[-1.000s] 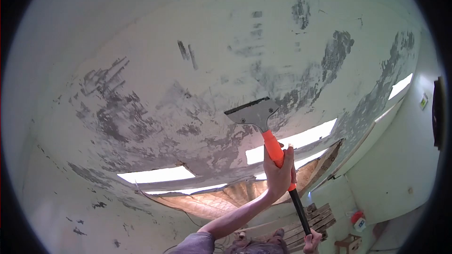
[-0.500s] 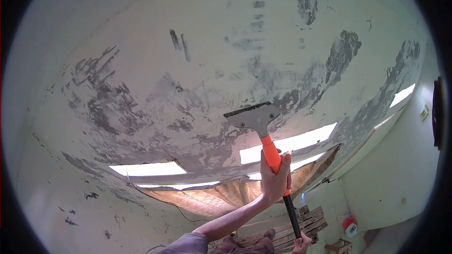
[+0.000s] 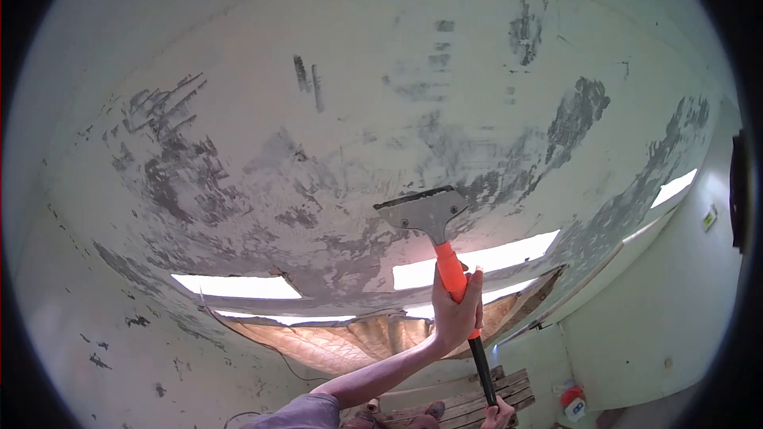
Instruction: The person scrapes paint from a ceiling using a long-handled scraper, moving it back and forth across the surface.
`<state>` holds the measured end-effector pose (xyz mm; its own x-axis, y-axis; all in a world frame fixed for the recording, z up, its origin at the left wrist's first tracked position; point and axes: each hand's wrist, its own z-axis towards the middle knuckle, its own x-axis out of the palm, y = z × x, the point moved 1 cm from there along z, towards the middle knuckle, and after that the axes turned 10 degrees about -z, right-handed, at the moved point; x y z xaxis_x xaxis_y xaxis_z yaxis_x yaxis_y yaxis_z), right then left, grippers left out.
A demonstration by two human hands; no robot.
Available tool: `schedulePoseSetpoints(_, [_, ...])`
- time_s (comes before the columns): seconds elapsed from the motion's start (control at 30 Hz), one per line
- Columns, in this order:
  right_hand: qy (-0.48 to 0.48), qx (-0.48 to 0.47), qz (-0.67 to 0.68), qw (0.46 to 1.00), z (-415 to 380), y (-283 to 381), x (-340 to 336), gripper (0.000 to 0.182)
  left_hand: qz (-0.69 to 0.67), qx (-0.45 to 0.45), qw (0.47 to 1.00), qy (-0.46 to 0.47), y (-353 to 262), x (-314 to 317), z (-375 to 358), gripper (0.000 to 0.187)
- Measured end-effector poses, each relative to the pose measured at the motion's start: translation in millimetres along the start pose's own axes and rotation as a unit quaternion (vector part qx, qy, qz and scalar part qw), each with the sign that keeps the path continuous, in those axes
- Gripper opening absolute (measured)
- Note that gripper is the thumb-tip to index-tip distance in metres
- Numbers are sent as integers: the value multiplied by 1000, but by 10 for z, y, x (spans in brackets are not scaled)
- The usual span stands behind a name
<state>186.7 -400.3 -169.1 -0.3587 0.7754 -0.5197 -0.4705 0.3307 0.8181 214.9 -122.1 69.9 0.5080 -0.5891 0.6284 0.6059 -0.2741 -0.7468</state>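
Note:
A long-handled scraper (image 3: 425, 211) with a wide grey metal head and an orange and black handle is held up against the patchy ceiling (image 3: 350, 135). My left hand (image 3: 457, 310) is wrapped round the orange part of the handle, below the head. Lower down, at the black end of the handle, my right hand (image 3: 497, 413) is closed round it. The blade's dark edge lies at or close to the ceiling, where grey patches show through the white coat; exact contact is hard to tell.
Bright window openings (image 3: 477, 260) lie beyond the hands, with a tan quilted cloth (image 3: 334, 343) hanging below. Wooden planks (image 3: 513, 391) are under the feet. A red and white container (image 3: 573, 403) stands at the lower right. Flaking paint marks the left wall (image 3: 119, 334).
The view has shifted, so the ceiling marks sit lower. The scraper and both hands appear slightly lower and further left in the picture, with the same grip.

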Motion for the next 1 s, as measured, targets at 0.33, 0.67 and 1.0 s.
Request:
schedulePoseSetpoints(0.33, [-9,-28,61,998,146,-358,540,60,30,35,999,4,-123,-13,138,24])
schedulePoseSetpoints(0.67, [16,-8,118,993,352,543,363,63,23,36,999,29,-802,335,374,28])
schedulePoseSetpoints(1.0, [-21,-22,26,999,-92,504,-169,58,-3,-4,1000,22,-399,221,47,27])
